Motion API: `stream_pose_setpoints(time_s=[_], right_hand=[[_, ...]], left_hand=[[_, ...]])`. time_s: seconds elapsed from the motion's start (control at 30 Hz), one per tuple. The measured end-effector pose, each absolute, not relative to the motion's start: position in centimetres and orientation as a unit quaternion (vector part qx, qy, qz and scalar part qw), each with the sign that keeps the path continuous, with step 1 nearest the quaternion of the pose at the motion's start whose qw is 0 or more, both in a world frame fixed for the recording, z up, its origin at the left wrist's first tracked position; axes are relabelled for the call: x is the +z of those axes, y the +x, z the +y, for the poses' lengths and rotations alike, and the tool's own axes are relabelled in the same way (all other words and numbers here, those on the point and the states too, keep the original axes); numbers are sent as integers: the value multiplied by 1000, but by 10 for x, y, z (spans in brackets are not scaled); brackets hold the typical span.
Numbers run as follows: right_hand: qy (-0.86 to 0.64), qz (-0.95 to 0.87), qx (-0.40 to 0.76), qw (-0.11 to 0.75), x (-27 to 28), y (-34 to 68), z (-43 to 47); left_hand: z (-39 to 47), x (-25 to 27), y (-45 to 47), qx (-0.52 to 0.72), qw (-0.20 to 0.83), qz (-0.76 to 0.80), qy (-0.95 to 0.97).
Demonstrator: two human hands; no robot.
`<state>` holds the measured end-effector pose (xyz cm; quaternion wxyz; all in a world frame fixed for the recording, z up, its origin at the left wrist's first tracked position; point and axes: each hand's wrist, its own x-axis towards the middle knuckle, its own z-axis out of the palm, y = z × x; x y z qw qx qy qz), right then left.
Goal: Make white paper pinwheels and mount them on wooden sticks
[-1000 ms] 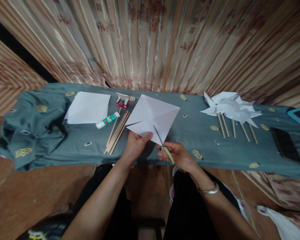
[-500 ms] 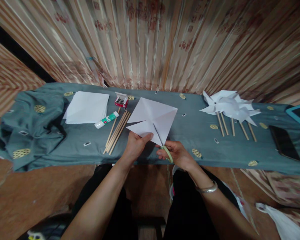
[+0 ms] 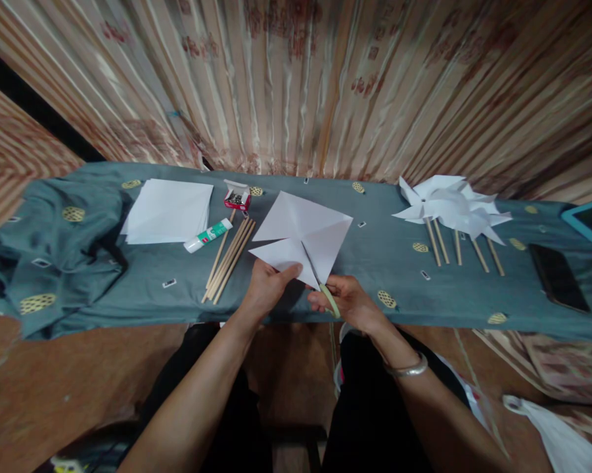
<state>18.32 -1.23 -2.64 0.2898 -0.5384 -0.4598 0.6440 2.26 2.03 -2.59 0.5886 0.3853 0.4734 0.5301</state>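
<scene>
A creased white sheet of paper point(image 3: 320, 226) is held just over the front part of the cloth-covered table. My left hand point(image 3: 271, 286) pinches its near left edge, thumb on top and fingers beneath. One slit runs into the paper from its left corner. In my right hand point(image 3: 347, 301) is a pair of scissors point(image 3: 330, 300) with pale green handles, my fingers closed round them. Their blades lie along the paper from the near corner toward its middle; the lower blade is hidden.
Left of the paper lie several wooden sticks point(image 3: 232, 259), a glue tube point(image 3: 207, 235), a small red box point(image 3: 237, 197) of metal pieces and a paper stack point(image 3: 170, 210). Paper pinwheels point(image 3: 453, 205) on sticks, a black phone point(image 3: 559, 277) and a blue-framed device point(image 3: 591, 223) are at right.
The hands, paper and scissors hold almost the same pose. The whole view has shifted very slightly, and the paper has tilted a little.
</scene>
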Motion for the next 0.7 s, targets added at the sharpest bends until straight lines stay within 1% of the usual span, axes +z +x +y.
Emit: stream_pose_setpoints(time_s=[0.53, 0.7], right_hand=[[-547, -423, 652, 310, -24, 179, -12], [-541, -434, 655, 300, -22, 179, -13]], left_hand=[[20, -28, 23, 539, 596, 467, 369], [20, -27, 22, 544, 613, 452, 353]])
